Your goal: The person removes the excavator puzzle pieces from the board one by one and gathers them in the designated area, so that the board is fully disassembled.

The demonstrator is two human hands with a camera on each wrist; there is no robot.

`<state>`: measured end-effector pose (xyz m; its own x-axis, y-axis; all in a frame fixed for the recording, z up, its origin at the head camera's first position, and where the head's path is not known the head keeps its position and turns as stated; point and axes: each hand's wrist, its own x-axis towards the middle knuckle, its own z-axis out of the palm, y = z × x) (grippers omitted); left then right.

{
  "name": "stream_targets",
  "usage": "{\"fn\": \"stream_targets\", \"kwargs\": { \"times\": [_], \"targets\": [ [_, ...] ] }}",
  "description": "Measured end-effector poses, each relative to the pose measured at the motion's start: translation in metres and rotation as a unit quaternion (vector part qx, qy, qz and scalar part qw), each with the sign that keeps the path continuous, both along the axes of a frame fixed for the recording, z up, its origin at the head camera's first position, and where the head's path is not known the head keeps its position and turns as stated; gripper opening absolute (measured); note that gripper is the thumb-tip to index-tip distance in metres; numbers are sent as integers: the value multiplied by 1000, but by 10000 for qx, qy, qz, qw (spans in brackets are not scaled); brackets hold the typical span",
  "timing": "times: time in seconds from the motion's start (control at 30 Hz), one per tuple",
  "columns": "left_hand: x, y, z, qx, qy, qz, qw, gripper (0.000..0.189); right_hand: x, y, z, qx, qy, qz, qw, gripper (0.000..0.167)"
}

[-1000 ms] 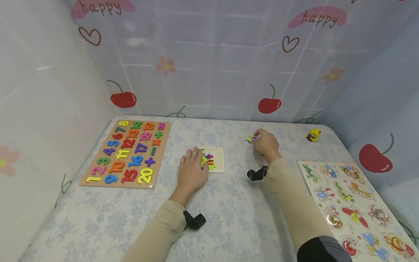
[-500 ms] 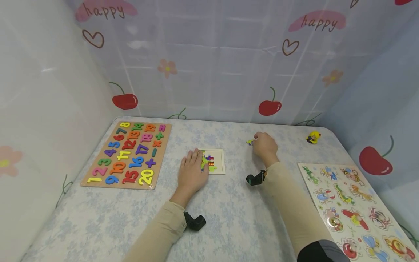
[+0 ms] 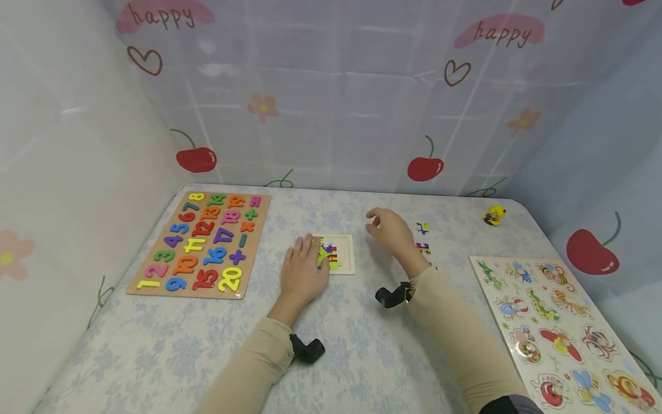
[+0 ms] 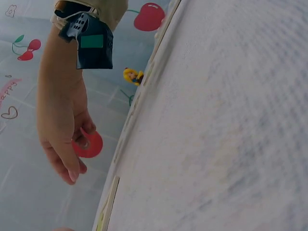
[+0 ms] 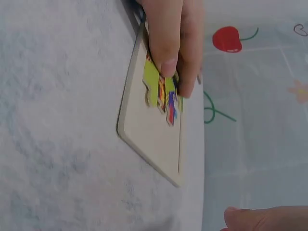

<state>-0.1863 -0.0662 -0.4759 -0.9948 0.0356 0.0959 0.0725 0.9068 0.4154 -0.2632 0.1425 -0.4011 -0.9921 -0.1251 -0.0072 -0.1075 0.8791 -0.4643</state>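
My left hand (image 3: 305, 264) lies flat over the left part of a small wooden puzzle board (image 3: 347, 253). In the right wrist view, its fingertips rest on bright jigsaw pieces (image 5: 153, 89) in the board's frame. To the right of the board, my right hand (image 3: 390, 233) hovers with loosely bent fingers; thumb and index tips stand apart and nothing shows between them. The left wrist view shows this right hand (image 4: 62, 115) side-on, raised above the tabletop. Two loose jigsaw pieces lie just right of it, a green-and-yellow piece (image 3: 423, 227) and a purple-and-red piece (image 3: 423, 248).
A number puzzle board (image 3: 207, 247) with coloured digits lies at the left. An insect puzzle board (image 3: 561, 330) fills the right front, under the right forearm's side. Near the back right corner stands a yellow-haired figurine (image 3: 495, 215). Patterned curtains (image 3: 331, 115) enclose the table.
My right hand has moved left from beside the loose pieces, uncovering two of them; the piece seen at its fingertips earlier is out of sight. My left hand stays on the board.
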Motion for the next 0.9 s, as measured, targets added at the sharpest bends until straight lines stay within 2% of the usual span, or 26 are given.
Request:
{"fn": "stream_targets", "kwargs": {
  "times": [0.47, 0.67, 0.9],
  "targets": [
    [1, 1, 2, -118, -52, 16, 9999, 66, 24, -29, -20, -252, -359, 910, 9949, 31],
    [0, 1, 2, -86, -59, 28, 9999, 67, 28, -37, -28, -298, -248, 1357, 9900, 31],
    [-1, 0, 0, -93, -17, 18, 10000, 68, 29, -43, -33, -332, -81, 1505, 9880, 28]
  ]
}}
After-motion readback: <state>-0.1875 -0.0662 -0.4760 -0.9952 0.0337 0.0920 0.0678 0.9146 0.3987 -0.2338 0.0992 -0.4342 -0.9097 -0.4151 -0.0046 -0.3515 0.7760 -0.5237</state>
